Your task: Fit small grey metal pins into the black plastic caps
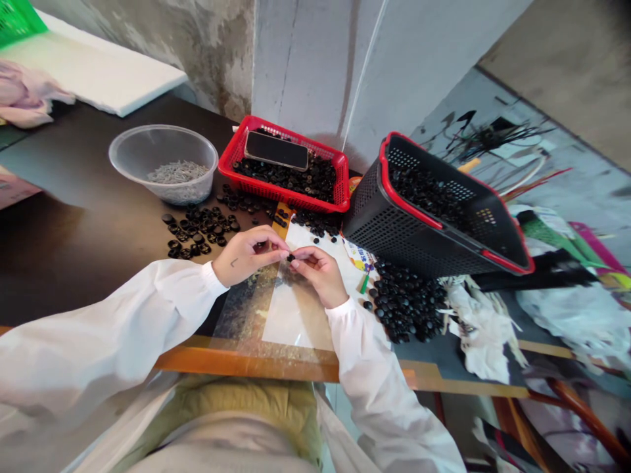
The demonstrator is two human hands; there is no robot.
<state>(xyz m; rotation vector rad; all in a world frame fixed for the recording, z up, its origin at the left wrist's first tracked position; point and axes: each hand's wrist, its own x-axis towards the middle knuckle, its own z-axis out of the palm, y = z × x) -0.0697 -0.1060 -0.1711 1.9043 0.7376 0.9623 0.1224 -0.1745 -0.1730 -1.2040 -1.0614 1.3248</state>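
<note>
My left hand (251, 253) and my right hand (318, 269) meet over the table, fingertips pinched together on a small round black plastic part (290, 257). Both hands appear to touch this part, though the fingers cover much of it. Beneath them lies a white sheet (296, 315). Left of my left hand is a cluster of black round caps (197, 230), some showing hollow insides. Smaller black pieces (315, 223) are scattered just beyond the hands. To the right of my right hand spreads a large pile of black domed caps (409, 302).
A clear plastic bowl (162, 154) holds grey metal pins or screws. Behind the hands, a red basket (283, 196) contains black parts with a phone (276, 151) on top. A tall black basket (394, 230) with red rim leans at right, beside white gloves (486, 328). A small green-handled tool (365, 282) lies nearby.
</note>
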